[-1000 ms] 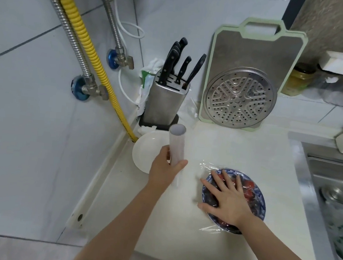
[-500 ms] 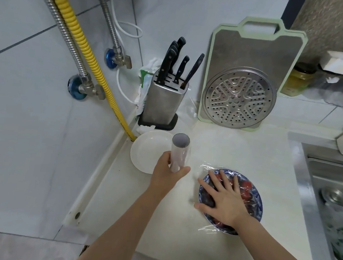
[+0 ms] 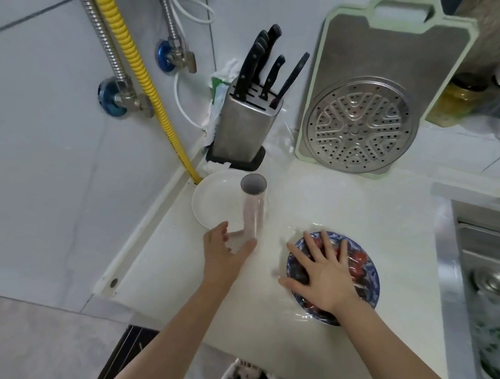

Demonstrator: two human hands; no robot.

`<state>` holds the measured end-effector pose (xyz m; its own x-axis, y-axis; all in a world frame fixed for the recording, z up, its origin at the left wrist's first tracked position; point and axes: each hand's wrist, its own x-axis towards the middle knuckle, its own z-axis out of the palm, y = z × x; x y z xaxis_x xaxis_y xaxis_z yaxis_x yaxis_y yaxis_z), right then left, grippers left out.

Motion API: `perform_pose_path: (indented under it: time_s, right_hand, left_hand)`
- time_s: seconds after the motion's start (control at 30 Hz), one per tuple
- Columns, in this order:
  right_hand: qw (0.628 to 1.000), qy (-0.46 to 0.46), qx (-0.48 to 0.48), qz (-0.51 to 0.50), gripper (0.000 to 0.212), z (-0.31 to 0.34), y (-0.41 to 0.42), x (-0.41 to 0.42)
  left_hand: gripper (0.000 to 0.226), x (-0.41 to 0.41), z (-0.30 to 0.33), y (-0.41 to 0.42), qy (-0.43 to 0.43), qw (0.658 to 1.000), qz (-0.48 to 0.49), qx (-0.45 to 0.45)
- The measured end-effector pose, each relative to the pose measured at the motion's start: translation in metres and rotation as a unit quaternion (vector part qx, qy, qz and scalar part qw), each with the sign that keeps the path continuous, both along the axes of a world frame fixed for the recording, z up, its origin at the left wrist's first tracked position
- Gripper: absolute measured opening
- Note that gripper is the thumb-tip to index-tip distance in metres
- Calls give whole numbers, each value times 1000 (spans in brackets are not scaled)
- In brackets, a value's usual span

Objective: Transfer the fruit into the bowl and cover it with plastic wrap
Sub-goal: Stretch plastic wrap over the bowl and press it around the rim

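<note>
Right hand (image 3: 327, 274) lies flat, anchoring film on the bowl (image 3: 368, 269); left hand (image 3: 225, 252) grips the wrap roll (image 3: 253, 207), probably to tear it free.

Blue patterned bowl (image 3: 369, 278) of red fruit (image 3: 357, 259) under plastic wrap (image 3: 299, 233), roll (image 3: 253, 210) upright beside it.

Bowl (image 3: 368, 286) was blue-and-white patterned, fruit (image 3: 357, 260) red and dark. Plate (image 3: 216, 198) and counter (image 3: 347, 204) white. Hose (image 3: 128, 45) yellow, ribbed. Cutting board (image 3: 406, 49) grey, pale-green rim. Knife handles (image 3: 255, 60) black.
</note>
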<state>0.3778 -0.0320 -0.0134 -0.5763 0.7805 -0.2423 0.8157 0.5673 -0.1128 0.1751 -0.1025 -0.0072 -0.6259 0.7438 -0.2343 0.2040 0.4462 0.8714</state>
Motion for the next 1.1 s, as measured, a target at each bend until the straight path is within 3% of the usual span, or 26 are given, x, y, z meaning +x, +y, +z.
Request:
perform_pose_path:
  time_s: [0.07, 0.17, 0.27, 0.33, 0.4, 0.6, 0.73, 0.83, 0.93, 1.03, 1.1]
  right_hand:
    - [1000, 3, 1, 0, 91, 0, 0, 0]
    - [1000, 8, 4, 6, 93, 0, 1, 1]
    - [999, 30, 19, 13, 94, -3, 2, 2]
    - [999, 32, 27, 19, 88, -3, 3, 2]
    - [999, 30, 31, 26, 82, -4, 4, 1]
    - [998, 13, 36, 50, 82, 2, 7, 3]
    - [993, 85, 53, 61, 73, 8, 20, 2]
    - [992, 120, 21, 33, 71, 15, 46, 1]
    - [997, 72, -28, 16, 60, 16, 78, -8]
    - [987, 58, -151, -18, 55, 14, 99, -21]
    - [960, 117, -247, -61, 41, 15, 108, -28]
  left_hand:
    - [45, 11, -1, -18, -16, 997, 72, 15]
    - [18, 33, -10, -22, -71, 997, -7, -32]
    - [30, 55, -16, -4, -138, 983, -88, -86]
    - [24, 65, -17, 8, -190, 973, -96, -84]
    - [11, 70, -18, 14, -235, 966, -75, -74]
    - [9, 71, -23, 13, -317, 946, -1, -70]
    - [6, 71, -21, 12, -369, 927, 8, -67]
    - [6, 70, -20, 11, -409, 910, 16, -57]
    - [6, 71, -22, 10, -440, 896, 34, -49]
    - [7, 73, -25, 10, -447, 892, 51, -52]
    - [5, 75, -26, 10, -452, 888, 64, -52]
